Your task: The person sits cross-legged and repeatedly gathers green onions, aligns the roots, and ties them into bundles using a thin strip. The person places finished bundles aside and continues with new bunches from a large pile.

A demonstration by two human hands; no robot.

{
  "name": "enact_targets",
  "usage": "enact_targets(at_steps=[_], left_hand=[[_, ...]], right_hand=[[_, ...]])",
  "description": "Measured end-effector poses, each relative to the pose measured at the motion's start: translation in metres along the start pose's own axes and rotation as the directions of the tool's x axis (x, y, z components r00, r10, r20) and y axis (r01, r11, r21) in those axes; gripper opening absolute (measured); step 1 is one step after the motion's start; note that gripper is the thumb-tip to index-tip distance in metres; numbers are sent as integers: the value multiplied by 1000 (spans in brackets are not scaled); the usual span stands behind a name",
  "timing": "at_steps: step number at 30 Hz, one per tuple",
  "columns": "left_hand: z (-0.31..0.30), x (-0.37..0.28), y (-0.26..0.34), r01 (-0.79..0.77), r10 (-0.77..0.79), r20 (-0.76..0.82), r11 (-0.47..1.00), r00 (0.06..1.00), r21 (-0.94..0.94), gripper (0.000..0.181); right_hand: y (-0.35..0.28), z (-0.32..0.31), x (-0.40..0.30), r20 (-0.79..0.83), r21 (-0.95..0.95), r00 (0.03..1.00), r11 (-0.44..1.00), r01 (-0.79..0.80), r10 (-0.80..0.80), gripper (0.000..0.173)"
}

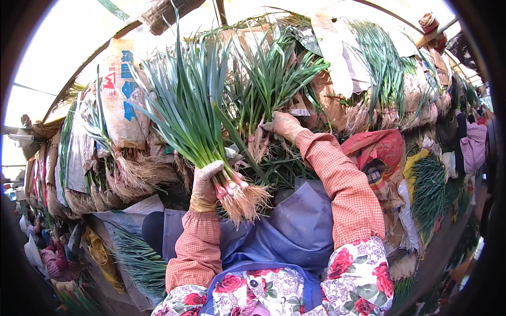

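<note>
My left hand, in a thin pale glove, is closed around a thick bunch of green onions. Its long leaves fan upward, and the pinkish bulbs and tan roots hang to the lower right. Farther forward and to the right, my right hand, also gloved, has its fingers on the lower stems of other green onions, by their bulbs and roots. Whether those fingers are closed on a stem cannot be told. Loose green leaves lie below that hand, above the blue apron over my lap.
Stacks of green onions with matted roots stand at the left, partly covered by a printed woven sack. More green onions lie at the right, near a red plastic bag. Bundles lie on yellow sheeting. People are at far left.
</note>
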State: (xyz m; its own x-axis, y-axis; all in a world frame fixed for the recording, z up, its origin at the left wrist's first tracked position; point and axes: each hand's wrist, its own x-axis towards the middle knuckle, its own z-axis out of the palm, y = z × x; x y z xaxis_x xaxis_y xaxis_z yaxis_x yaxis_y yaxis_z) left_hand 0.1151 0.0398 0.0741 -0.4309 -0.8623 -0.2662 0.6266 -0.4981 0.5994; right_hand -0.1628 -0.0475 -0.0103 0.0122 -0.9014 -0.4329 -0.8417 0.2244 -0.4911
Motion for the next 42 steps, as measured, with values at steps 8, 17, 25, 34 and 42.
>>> enact_targets(at_steps=[8,17,25,34,42], left_hand=[[-16,-7,13,48,-48,-6,999,999,-10,38],[-55,2,-22,79,-84,-68,994,994,-74,25],[-68,4,-20,52,-77,-77,957,994,-286,51],[-76,17,-32,118,-128,-36,973,991,-200,51],[-41,16,-34,209,-206,42,939,978,-272,42]], right_hand=[[-73,-22,-20,412,810,858,555,-190,-308,20],[-108,82,-57,-355,-194,875,942,276,-329,26],[-53,77,-21,-267,613,858,764,-199,438,51],[-64,69,-72,-60,406,970,882,239,-235,44],[-78,58,-57,171,812,981,577,-84,-98,38]])
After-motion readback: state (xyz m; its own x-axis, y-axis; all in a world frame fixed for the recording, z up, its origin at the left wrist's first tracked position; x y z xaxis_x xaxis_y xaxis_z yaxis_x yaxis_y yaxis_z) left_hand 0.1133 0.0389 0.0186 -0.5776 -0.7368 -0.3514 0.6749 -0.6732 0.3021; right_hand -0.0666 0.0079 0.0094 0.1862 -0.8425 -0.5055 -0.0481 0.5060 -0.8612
